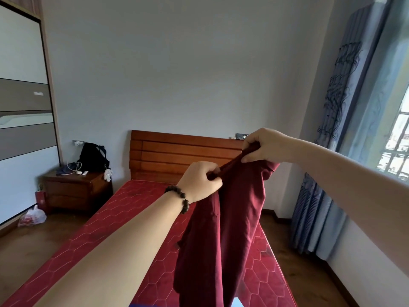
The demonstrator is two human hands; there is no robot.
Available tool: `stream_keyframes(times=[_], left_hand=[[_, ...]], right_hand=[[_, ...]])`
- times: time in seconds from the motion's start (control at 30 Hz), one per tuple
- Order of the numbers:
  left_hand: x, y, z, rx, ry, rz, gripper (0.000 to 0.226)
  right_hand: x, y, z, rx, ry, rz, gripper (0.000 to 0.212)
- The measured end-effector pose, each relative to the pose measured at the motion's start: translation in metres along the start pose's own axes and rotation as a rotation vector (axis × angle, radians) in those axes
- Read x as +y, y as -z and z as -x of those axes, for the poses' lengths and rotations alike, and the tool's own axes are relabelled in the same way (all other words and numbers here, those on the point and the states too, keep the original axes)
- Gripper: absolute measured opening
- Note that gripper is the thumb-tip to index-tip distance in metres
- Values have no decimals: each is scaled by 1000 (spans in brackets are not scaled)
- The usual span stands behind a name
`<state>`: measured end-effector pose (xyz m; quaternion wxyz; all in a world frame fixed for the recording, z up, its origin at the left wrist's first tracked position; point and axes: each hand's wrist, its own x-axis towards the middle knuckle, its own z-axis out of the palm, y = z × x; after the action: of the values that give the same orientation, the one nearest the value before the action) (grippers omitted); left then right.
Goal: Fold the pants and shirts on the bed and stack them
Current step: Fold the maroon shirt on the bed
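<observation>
A dark red garment (234,218) hangs in the air above the bed (132,218), held up by both hands at its top edge. My left hand (200,181), with a bead bracelet on its wrist, pinches the cloth at the lower left of that edge. Higher and to the right, my right hand (264,147) grips the other end of the edge. The cloth falls in long folds below the hands, down past the bottom of the view. Whether it is a shirt or pants cannot be told. No other clothes show on the red patterned mattress.
A wooden headboard (177,154) stands against the far wall. Left of the bed, a nightstand (75,189) carries a black bag (93,156) and small items. Plastic bags (33,216) lie on the floor by a wardrobe (22,107). Blue curtains (332,151) and a window are at right.
</observation>
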<state>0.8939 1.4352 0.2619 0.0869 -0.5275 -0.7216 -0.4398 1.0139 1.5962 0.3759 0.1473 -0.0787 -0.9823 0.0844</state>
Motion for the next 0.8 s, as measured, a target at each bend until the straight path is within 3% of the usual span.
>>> stream_keyframes(times=[0.1,0.27,0.43,0.53,0.6,0.67,0.8], left_hand=[[-13,-6,11,-50,94,-170,13],[-40,3,17,-38,159,-163,19],[-51,14,20,182,55,-114,20],[-55,7,25,14,60,-226,26],[-61,15,20,149,60,-193,20],[-65,24,20,273,54,-107,15],[-78,18,39,16,102,-195,15]], right_hand=[[-5,2,-2,104,0,68,19],[2,7,4,139,10,151,18],[9,9,9,294,-1,23,18],[8,4,8,126,-40,157,28],[12,2,5,151,-73,149,23],[16,4,5,321,-95,-3,17],[17,-13,3,184,-116,115,14]])
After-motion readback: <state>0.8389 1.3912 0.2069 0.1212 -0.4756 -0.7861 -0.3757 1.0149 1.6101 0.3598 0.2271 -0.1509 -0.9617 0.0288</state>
